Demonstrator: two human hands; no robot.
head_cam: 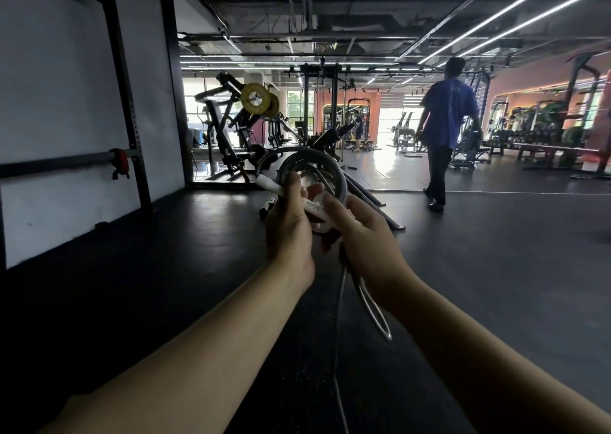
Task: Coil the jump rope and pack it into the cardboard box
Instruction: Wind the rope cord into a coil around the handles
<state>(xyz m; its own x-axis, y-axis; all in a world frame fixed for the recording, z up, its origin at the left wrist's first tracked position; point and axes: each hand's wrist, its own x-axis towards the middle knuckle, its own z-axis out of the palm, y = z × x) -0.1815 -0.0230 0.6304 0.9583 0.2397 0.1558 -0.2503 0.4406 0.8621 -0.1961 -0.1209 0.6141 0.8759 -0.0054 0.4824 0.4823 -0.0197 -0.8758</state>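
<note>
Head view: at the centre of the frame, a grey plastic jump rope with white handles (309,172) is held up in loose coils. The left hand (289,222) is clenched around the coils and one handle; the right hand (360,232) grips the rope, a loop dangling below. Coiling is judged under way; gathering the hanging loop seems next. No cardboard box is seen.

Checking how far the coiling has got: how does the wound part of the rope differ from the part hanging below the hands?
The coil stands above the hands in stacked round loops; the hanging loop droops below the right hand as one long narrow bend. The left hand holds the coil with a white handle; the hanging loop swings free. Both are the same grey rope.
</note>
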